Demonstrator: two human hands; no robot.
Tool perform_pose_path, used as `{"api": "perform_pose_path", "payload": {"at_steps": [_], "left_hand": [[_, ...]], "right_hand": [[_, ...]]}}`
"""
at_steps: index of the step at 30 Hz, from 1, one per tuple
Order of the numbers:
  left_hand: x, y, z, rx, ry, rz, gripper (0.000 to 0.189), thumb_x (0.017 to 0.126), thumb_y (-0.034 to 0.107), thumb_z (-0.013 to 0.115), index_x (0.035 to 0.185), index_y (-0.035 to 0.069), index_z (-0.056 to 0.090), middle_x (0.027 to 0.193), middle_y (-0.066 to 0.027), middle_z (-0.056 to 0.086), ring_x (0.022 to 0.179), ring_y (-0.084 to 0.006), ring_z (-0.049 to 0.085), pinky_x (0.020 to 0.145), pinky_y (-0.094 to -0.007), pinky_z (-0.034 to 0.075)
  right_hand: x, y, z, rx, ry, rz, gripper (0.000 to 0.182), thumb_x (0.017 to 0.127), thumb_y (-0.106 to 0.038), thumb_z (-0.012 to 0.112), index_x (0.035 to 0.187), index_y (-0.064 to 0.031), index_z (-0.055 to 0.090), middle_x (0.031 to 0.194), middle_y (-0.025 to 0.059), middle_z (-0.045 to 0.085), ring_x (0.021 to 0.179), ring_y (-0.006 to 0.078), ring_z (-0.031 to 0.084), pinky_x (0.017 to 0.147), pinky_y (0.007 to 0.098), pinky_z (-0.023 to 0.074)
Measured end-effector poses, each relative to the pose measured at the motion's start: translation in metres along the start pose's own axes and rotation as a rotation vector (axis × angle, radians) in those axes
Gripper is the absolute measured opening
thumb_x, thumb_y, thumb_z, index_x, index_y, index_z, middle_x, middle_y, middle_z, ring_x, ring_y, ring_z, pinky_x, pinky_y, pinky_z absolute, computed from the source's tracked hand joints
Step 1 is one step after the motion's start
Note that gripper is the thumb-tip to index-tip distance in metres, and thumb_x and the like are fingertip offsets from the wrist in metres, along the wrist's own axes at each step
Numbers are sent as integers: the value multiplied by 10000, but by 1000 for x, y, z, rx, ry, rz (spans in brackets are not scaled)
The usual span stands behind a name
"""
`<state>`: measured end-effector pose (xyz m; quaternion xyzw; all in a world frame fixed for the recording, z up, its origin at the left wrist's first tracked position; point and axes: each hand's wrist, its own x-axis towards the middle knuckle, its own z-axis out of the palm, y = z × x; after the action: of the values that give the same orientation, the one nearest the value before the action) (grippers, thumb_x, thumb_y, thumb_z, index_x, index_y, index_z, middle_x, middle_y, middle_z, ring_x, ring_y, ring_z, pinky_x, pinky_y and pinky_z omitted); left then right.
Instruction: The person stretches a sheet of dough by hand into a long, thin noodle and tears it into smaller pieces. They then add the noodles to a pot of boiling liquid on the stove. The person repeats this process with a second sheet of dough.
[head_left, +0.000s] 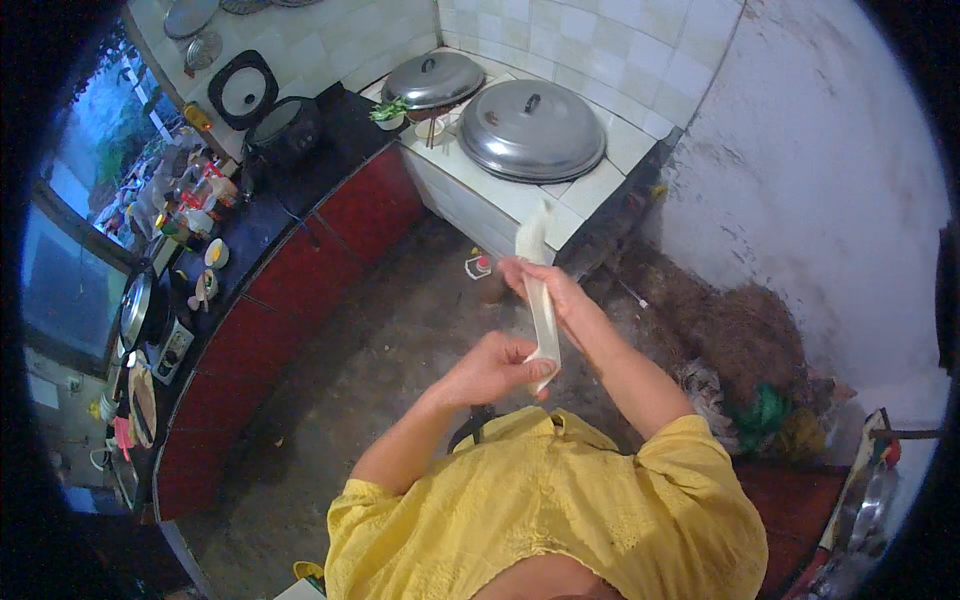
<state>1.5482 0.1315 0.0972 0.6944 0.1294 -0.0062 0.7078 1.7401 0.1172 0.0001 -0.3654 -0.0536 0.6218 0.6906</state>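
Note:
A long, pale, flat strip (541, 307), its material not certain, stretches between my two hands in front of my chest. My left hand (506, 369), nearer to my body, grips its lower end with the thumb on top. Farther out, my right hand (546, 283) is around its upper part, and the far end sticks out past the fingers towards the tiled stove top. How tightly the right fingers close cannot be seen fully. Beyond the hands, a large metal lid (531, 129) covers a wok on the tiled stove (581, 204).
A smaller lidded pan (433, 79), a bowl with chopsticks (430, 133) and a bowl of greens (388, 112) stand at the back. A dark counter (255, 232) with red cabinets curves along the left. Brown dry plant matter (739, 330) lies heaped at right.

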Motion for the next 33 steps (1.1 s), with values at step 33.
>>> {"api": "perform_pose_path", "payload": {"at_steps": [33], "left_hand": [[-178,45,-50,103,456,2,277,819,225,587,709,-22,648,576,-74,613,515,-118,572,469,-245,425]], "right_hand": [[9,13,-43,186,-47,103,330,901,-208,449,1153,4,453,1129,165,541,1028,264,552,848,376,482]]}}
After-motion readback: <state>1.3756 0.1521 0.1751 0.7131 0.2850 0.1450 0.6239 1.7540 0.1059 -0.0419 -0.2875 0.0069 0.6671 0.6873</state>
